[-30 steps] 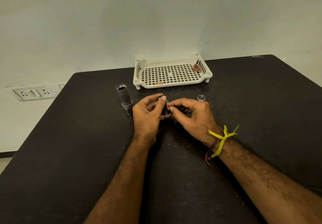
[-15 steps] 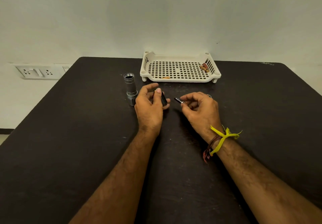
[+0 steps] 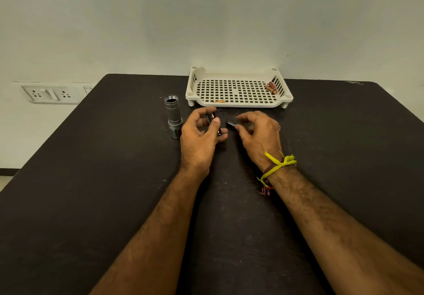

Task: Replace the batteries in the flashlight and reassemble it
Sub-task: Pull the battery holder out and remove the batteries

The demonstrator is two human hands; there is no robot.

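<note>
I see my left hand [image 3: 200,135] curled around a dark battery holder [image 3: 213,123], thumb across it. My right hand [image 3: 258,131] pinches a small battery [image 3: 231,124] just right of it. The flashlight body [image 3: 173,115] stands upright at left.

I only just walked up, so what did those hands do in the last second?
The hands came apart. A second ago both worked together on one small dark piece. The right hand drew back to its own side, pinching a small battery pulled from the dark battery holder, which the left hand still grips. The flashlight body on the table and the white tray with old batteries were not touched.
</note>
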